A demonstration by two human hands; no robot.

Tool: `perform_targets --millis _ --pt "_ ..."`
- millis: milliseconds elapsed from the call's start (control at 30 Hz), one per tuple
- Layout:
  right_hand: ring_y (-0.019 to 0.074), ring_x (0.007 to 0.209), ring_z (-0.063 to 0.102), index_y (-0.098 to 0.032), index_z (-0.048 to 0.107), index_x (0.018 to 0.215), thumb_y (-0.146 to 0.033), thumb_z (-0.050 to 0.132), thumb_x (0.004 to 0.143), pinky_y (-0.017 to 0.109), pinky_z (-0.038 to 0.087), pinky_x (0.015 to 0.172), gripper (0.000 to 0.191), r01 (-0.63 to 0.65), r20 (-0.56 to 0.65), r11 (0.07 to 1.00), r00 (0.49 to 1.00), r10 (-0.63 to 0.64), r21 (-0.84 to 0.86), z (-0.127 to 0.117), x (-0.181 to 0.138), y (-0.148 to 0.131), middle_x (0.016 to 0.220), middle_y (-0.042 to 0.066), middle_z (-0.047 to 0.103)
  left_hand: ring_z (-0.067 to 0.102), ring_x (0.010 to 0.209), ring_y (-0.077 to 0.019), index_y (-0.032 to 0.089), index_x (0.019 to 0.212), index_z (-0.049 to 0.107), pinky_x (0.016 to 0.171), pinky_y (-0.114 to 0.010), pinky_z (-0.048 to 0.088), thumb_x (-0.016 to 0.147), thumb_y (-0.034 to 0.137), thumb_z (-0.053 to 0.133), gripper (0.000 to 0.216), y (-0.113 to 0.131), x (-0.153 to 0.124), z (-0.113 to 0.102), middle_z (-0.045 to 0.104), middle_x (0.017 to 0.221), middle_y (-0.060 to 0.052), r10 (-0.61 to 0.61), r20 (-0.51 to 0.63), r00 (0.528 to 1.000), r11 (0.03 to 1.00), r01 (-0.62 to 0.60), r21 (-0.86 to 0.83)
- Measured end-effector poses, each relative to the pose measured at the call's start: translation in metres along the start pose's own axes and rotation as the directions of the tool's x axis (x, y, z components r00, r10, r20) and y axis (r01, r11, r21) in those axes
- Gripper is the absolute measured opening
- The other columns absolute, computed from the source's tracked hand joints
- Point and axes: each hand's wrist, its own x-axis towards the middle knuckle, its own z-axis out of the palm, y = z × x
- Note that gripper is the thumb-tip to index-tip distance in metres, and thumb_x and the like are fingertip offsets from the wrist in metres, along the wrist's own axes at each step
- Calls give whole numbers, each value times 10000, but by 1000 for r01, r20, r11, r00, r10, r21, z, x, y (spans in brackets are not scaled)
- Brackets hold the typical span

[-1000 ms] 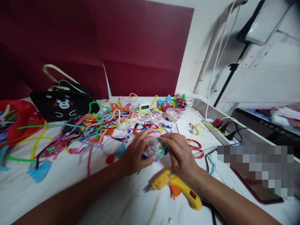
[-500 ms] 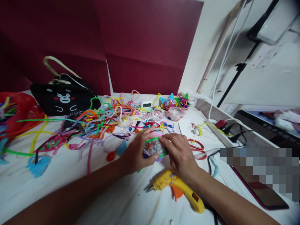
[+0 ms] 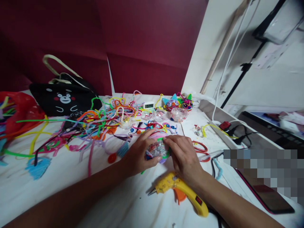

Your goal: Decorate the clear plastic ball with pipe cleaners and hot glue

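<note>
Both my hands hold one small clear ball (image 3: 157,149) filled with glittery bits, with coloured pipe cleaner wound round it. My left hand (image 3: 137,155) cups it from the left, fingers curled round it. From the right, my right hand (image 3: 182,156) closes on the ball with its fingertips pressed on the top. The ball is just above the white cloth (image 3: 71,186) of the table. A yellow glue gun (image 3: 180,191) lies right below my right wrist.
A tangle of coloured pipe cleaners (image 3: 95,126) spreads over the left and middle. Behind it sit a black bear-face bag (image 3: 64,99), a small clock (image 3: 148,104), clear balls (image 3: 178,114) and finished cat-ear figures (image 3: 178,103). A phone (image 3: 266,193) and power strip (image 3: 228,133) lie right.
My right fingers have shifted over the top of the ball, covering more of its green loop. Both hands and the ball stay in the same place.
</note>
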Motion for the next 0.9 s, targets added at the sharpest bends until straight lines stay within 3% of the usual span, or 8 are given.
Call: perform_targets --millis 233,900 --pt "269 1036 548 -163 532 1258 -105 433 931 440 393 815 346 32 83 993 996 -22 -114 -2 4 -3 1179 132 632 412 1377 -324 217 1224 380 1082 -538 414 801 184 675 516 -2 0 0 392 1469 -204 5 -3 1000 1000 -5 12" --pt "252 1023 539 -163 552 1236 23 424 819 419 378 827 474 23 58 980 998 -12 -199 5 4 -3 1153 115 651 395 1398 -329 199 1235 397 1104 -532 400 772 155 650 529 5 0 -6 399 1476 -229 -26 28 999 998 25 54"
